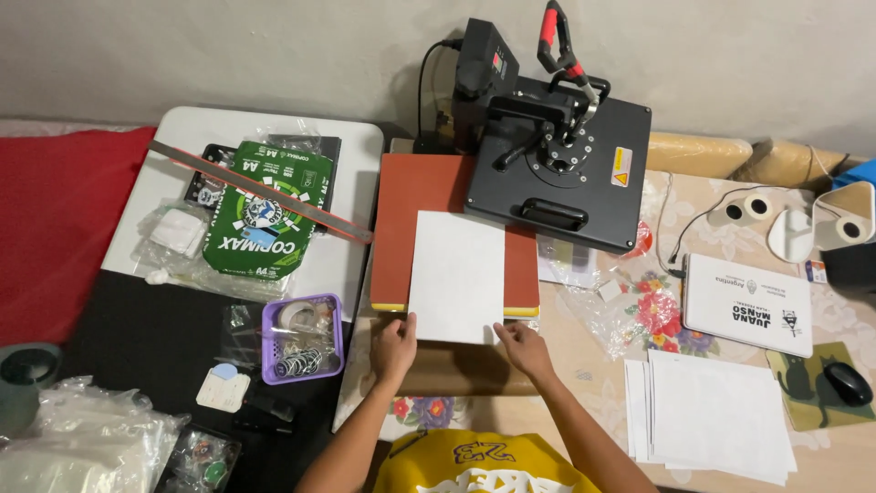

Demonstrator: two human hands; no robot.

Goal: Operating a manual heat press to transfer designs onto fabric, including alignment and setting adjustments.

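White sheet [456, 277] lies in the centre of the frame on the red-brown lower pad [411, 196] of the heat press, its near edge hanging just over the pad's yellow front rim. Both hands pinch that near edge: the left hand [393, 347] closes on the lower left corner, the right hand [523, 348] on the lower right corner, fingers bent around the paper. Low in the frame the person's yellow shirt [479, 461] shows between the forearms. At lower right a stack of white paper [716, 415] rests on the desk [584, 365], with a computer mouse [849, 382] beside it. Left of centre stands a purple basket [301, 338] of small metal rings. Farther up left, a green paper ream [265, 215] lies under a long metal ruler [260, 192]. At the top centre the black press head [561, 169] is swung to the right, its red-gripped handle [558, 36] raised
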